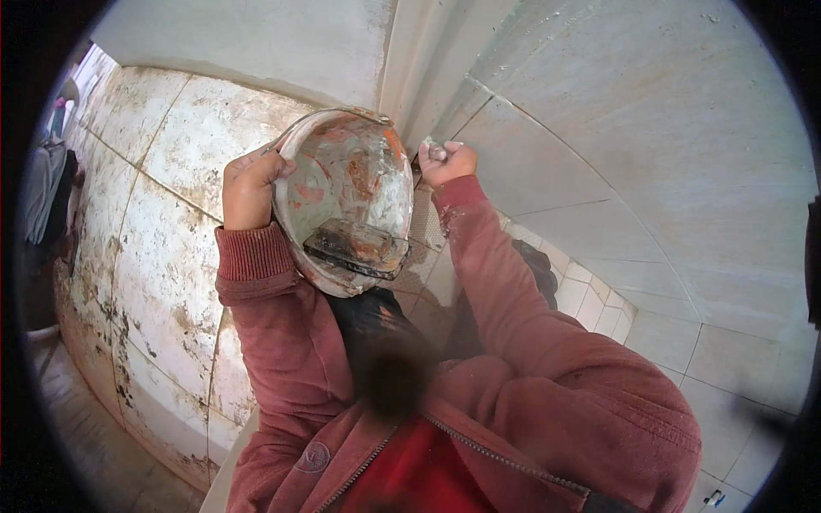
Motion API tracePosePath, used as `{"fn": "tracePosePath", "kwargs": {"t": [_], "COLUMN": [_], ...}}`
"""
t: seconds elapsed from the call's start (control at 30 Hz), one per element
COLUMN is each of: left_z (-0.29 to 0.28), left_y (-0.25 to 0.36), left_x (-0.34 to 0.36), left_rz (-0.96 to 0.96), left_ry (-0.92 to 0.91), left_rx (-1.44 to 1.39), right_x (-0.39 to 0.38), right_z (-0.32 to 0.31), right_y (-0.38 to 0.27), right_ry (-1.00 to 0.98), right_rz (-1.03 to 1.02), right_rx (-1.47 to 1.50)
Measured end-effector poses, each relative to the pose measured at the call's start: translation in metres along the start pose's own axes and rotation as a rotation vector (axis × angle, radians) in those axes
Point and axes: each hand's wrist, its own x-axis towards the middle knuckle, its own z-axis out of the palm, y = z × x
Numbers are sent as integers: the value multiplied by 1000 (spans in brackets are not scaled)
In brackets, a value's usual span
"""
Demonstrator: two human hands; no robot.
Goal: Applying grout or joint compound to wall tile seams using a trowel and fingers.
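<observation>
My left hand (254, 181) is closed on the left rim of a pale bucket (329, 175), thumb over the edge. The bucket is tilted so its mouth faces me, and white and orange smears coat its inside. A dark, flat, rectangular block (359, 246), caked with grey material, lies in its lower part. To the right of the bucket, beside the wall, my right hand (451, 164) is closed round a small grey, rounded thing. Most of that thing is hidden by the fingers, and I cannot make out its kind.
A pale tiled surface (171, 248) with dirt stains spreads on the left. Smooth grey-white wall (650, 111) rises close on the right. White floor tiles (590, 303) show below it. Dark and grey cloth-like items (47, 192) are at the far left edge.
</observation>
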Motion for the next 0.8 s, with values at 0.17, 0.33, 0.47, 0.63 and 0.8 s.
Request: {"fn": "tracePosePath", "kwargs": {"t": [0.17, 0.33, 0.47, 0.63, 0.8], "left_z": [-12, -12, 8, -14, -10], "left_y": [-4, -9, -4, -10, -8], "left_x": [-1, 7, 4, 3, 6], "left_rz": [11, 41, 76, 82, 62], "left_ry": [66, 34, 29, 57, 34], "left_rx": [-8, 34, -53, 65, 47], "right_x": [-49, 8, 47, 18, 24], "right_z": [7, -43, -52, -10, -56], "right_y": [-5, 2, 4, 19, 3], "right_ry": [-186, 45, 41, 3, -52], "right_rz": [-4, -62, -50, 8, -61], "right_rx": [-118, -215, -166, 115, -161]}}
